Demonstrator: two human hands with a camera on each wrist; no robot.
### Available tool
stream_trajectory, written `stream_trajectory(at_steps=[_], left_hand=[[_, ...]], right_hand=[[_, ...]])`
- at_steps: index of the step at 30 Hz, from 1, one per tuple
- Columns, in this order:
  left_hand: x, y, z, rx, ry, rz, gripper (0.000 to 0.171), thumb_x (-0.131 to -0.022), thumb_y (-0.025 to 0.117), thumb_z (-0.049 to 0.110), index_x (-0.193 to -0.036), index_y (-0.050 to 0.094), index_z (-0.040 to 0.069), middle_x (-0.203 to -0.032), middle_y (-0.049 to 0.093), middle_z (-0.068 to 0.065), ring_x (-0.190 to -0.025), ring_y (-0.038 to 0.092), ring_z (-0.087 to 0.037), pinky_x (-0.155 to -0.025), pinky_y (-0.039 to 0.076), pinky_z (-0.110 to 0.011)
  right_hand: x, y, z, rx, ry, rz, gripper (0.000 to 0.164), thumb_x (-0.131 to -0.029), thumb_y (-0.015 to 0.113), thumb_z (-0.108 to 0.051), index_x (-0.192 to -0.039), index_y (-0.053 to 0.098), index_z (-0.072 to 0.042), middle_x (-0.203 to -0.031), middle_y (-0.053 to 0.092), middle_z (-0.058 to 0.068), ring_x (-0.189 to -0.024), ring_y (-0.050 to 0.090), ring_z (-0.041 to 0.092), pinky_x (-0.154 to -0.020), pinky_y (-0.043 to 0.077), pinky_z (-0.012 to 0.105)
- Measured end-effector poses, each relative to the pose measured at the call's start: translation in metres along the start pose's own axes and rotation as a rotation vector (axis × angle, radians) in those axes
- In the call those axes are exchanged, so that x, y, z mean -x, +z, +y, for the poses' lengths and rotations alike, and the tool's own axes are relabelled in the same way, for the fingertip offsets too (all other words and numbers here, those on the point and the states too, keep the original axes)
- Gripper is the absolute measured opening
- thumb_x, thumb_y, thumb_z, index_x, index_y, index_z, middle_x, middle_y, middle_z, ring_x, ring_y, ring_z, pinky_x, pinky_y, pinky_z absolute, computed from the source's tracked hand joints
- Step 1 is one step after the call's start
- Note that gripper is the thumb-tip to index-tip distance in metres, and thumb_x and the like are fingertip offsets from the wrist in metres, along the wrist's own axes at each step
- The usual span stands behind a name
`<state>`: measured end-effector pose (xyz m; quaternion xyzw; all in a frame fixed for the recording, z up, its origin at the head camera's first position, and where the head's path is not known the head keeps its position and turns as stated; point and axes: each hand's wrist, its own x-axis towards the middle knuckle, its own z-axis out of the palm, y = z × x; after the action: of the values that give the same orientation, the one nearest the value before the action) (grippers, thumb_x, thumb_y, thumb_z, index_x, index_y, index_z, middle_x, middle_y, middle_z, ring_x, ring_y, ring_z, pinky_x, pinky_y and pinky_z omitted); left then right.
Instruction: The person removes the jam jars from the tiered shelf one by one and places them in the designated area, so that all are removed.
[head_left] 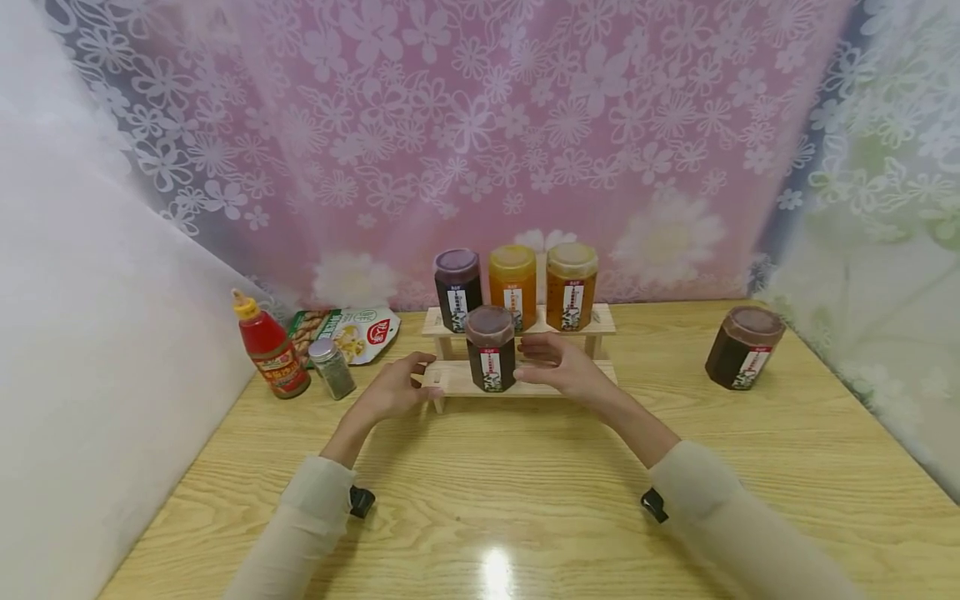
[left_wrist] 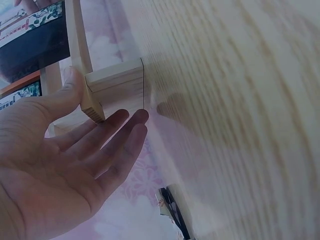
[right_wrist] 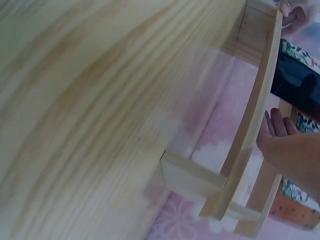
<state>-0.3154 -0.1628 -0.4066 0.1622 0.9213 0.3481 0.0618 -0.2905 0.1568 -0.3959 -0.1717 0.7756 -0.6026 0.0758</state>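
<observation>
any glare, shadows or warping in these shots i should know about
Head view: white glare on the table near the bottom edge; left wrist view: a dark shadow on the table beyond the fingertips of the left hand; right wrist view: the front board of the shelf looks bowed, probably lens distortion.

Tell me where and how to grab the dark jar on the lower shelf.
Probably round the middle of the jar, below its lid, coming from the right with the right hand. It stands upright, and its flat faces should suit a squeeze from front and back. That hand is beside it; three jars stand behind, on the upper shelf.
</observation>
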Motion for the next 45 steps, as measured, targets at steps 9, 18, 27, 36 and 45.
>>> stream_trajectory(at_steps=[9, 18, 27, 36, 45], left_hand=[[0.000, -0.001, -0.002, -0.014, 0.008, 0.003, 0.060, -0.098, 0.076, 0.025, -0.149, 0.052, 0.005, -0.137, 0.063, -0.026, -0.115, 0.068, -0.039, -0.098, 0.054, -0.051], [-0.001, -0.001, -0.003, -0.009, 0.008, 0.010, 0.060, -0.098, 0.076, 0.025, -0.149, 0.052, 0.005, -0.136, 0.064, -0.025, -0.113, 0.069, -0.037, -0.097, 0.054, -0.051], [-0.001, -0.001, -0.002, 0.008, 0.003, 0.009, 0.061, -0.097, 0.076, 0.023, -0.149, 0.052, 0.004, -0.134, 0.065, -0.024, -0.112, 0.070, -0.036, -0.098, 0.054, -0.050], [-0.001, 0.000, 0.001, -0.019, 0.013, 0.009, 0.060, -0.097, 0.076, 0.024, -0.149, 0.052, 0.006, -0.136, 0.064, -0.025, -0.117, 0.067, -0.038, -0.102, 0.051, -0.052], [0.000, -0.001, -0.001, -0.028, 0.009, 0.008, 0.060, -0.098, 0.076, 0.023, -0.149, 0.052, 0.005, -0.136, 0.064, -0.025, -0.114, 0.068, -0.038, -0.100, 0.052, -0.052]], right_hand=[[-0.012, 0.032, -0.008, 0.010, 0.017, 0.052, 0.072, -0.094, 0.080, -0.019, -0.153, 0.045, -0.001, -0.147, 0.056, 0.021, -0.134, 0.056, 0.038, -0.109, 0.048, 0.049], [-0.019, 0.059, -0.017, 0.129, 0.043, 0.224, 0.079, -0.084, 0.089, -0.030, -0.147, 0.050, -0.003, -0.140, 0.062, 0.018, -0.128, 0.060, 0.035, -0.106, 0.050, 0.051], [-0.021, 0.071, -0.020, 0.141, 0.049, 0.329, 0.074, -0.084, 0.088, -0.030, -0.143, 0.051, -0.003, -0.136, 0.063, 0.017, -0.125, 0.062, 0.034, -0.103, 0.051, 0.050], [-0.010, 0.057, -0.023, 0.239, 0.071, 0.279, 0.082, -0.084, 0.087, -0.036, -0.149, 0.047, -0.008, -0.139, 0.062, 0.016, -0.128, 0.061, 0.035, -0.105, 0.050, 0.052], [0.008, 0.039, -0.018, 0.256, 0.072, 0.233, 0.089, -0.081, 0.090, -0.039, -0.154, 0.046, -0.015, -0.143, 0.060, 0.012, -0.134, 0.055, 0.035, -0.110, 0.044, 0.056]])
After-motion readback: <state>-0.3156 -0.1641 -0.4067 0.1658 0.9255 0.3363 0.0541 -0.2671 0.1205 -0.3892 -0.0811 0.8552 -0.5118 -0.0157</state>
